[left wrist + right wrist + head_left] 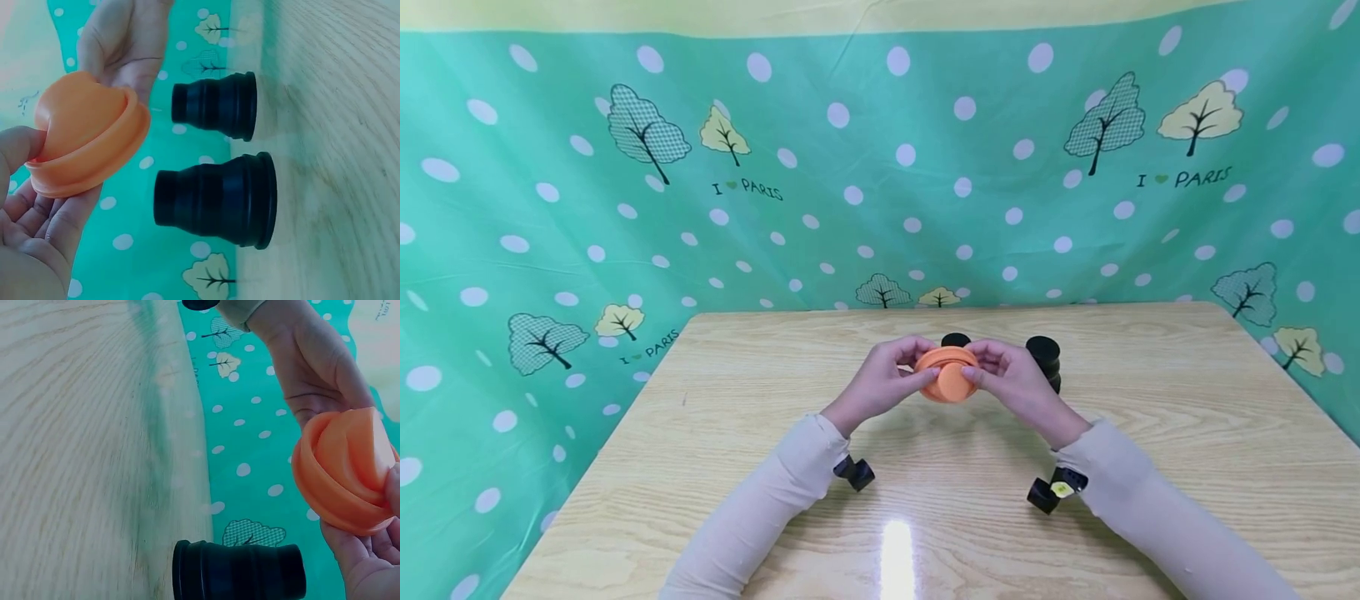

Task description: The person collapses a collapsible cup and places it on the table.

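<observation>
My left hand (887,377) and right hand (1019,383) hold an orange collapsible cup (954,383) between them, raised over the table. It is partly folded: the narrow round end stands tilted inside the wide rim. In the left wrist view the left thumb presses on the folded wall of the cup (87,134), with fingers beneath the rim. The right wrist view has the right thumb at the narrow end of the cup (347,469) and fingers under its edge. Behind the hands, two black stepped cups (215,203) stand wide end down.
One black cup (957,340) is mostly hidden behind the orange one; the other black cup (1043,354) stands behind the right hand. The wooden table (760,367) ends at a green dotted curtain (880,217). Small black devices (854,472) are strapped to both wrists.
</observation>
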Action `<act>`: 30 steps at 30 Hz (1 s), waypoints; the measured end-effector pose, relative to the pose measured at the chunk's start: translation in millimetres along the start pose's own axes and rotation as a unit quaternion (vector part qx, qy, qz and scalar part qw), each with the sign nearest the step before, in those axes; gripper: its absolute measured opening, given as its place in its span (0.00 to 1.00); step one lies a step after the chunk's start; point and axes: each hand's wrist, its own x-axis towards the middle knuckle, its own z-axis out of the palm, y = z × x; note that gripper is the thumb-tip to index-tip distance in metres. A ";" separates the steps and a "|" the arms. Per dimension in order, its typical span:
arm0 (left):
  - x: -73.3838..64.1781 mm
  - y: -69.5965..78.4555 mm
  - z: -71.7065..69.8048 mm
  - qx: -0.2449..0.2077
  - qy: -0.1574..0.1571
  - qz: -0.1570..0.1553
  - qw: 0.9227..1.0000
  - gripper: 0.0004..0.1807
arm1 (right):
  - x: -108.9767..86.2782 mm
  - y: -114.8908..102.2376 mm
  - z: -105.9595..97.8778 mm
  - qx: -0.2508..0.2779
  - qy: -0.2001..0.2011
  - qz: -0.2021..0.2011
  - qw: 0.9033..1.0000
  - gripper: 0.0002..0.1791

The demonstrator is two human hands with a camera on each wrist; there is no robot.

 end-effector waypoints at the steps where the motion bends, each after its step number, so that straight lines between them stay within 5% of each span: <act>1: 0.1 -0.8 0.1 0.000 0.003 0.002 1.000 0.12 | -0.5 -0.8 -0.1 -0.002 -0.001 0.000 1.000 0.18; 14: 0.0 -4.8 -1.7 0.006 -0.011 0.000 1.000 0.20 | -3.3 -3.1 -2.8 -0.026 -0.032 0.018 0.999 0.19; 22: -0.2 -2.6 -1.3 0.022 -0.017 -0.017 0.999 0.19 | -1.7 -3.1 0.5 -0.069 -0.041 -0.007 0.997 0.19; 30: -0.4 -3.7 -3.4 -0.008 -0.022 -0.023 0.999 0.20 | -3.8 -3.8 2.4 -0.072 -0.019 -0.020 0.997 0.17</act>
